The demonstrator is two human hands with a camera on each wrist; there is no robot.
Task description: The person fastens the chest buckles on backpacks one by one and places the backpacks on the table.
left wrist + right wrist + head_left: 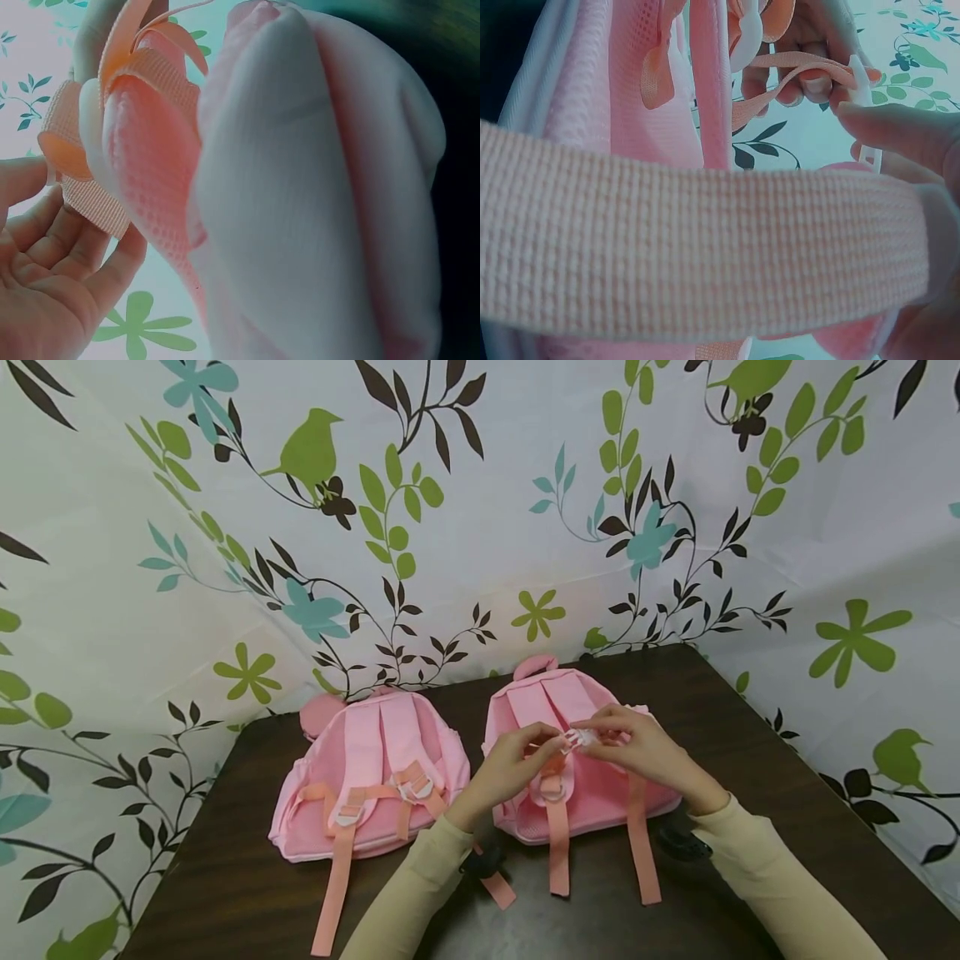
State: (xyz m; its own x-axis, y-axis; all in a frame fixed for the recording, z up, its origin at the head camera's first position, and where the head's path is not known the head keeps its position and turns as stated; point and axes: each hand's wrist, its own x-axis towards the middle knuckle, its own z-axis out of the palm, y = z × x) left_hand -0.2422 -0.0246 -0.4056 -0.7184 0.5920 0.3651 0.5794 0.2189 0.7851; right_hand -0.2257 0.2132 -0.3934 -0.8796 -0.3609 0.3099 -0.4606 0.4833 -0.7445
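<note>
Head view: both hands meet over the right backpack (pixel 592 777) on the tabletop (pixel 750 727); the left hand (pixel 517 760) and right hand (pixel 637 743) pinch a white buckle (pixel 581 737) between fingertips.

Left wrist view: fingers loosely curled beside a strap (pixel 90 202); the buckle is hidden.

Right wrist view: a blurred strap fills the foreground; fingertips pinch the buckle (pixel 861 82).

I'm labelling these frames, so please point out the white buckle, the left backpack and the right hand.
white buckle (pixel 581 737), head view, its middle between the fingertips.
left backpack (pixel 367 756), head view, its pink back panel.
right hand (pixel 647 747), head view, back of the hand.
</note>
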